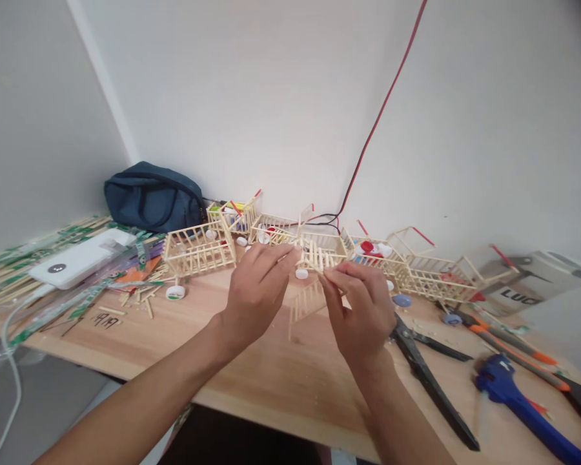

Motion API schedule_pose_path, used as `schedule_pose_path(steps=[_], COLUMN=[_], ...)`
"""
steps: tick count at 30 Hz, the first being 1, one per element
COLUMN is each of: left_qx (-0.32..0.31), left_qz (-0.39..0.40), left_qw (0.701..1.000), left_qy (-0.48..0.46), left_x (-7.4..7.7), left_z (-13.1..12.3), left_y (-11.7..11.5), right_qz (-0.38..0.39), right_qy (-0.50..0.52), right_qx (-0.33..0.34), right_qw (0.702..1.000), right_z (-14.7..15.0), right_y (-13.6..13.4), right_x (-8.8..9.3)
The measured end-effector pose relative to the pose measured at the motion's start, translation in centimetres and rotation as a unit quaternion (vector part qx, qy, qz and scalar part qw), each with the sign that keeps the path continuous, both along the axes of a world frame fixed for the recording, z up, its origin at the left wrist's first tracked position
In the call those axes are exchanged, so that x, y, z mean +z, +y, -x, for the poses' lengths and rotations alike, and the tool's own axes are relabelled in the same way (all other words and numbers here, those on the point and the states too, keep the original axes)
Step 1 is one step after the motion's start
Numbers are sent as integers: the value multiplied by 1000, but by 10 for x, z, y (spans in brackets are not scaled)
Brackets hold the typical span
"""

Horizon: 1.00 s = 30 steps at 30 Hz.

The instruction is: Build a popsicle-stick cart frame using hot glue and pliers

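**While a stick lattice panel [314, 261] is being held: inventory**

Left hand [259, 284] and right hand [363, 310] are each pinching the stick lattice panel shut between fingertips, keeping it just above the wooden tabletop [271, 381], in front of a row of miniature stick carts [198, 248]. White bottle cap [175, 292] is lying left. Black shears [426, 374] and blue-handled tool [518, 397] are lying right. Navy pouch [152, 197] is sitting against the wall.
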<state>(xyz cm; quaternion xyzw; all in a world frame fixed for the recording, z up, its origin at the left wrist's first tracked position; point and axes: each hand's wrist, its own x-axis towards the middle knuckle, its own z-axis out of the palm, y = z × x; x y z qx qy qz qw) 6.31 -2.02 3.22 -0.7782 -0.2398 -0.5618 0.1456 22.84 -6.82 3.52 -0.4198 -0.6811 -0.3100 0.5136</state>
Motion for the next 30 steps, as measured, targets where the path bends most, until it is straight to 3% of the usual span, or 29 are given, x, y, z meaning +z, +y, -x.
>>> schedule_pose_path(steps=[30], left_qx=[11], left_qz=[-4], left_qw=[1000], left_qy=[2], left_x=[0], left_z=[0], left_y=[2], right_qz=[12], right_qy=[13], right_qx=[18], right_qw=[1000], right_z=[-1], right_y=[4], right_x=[-6])
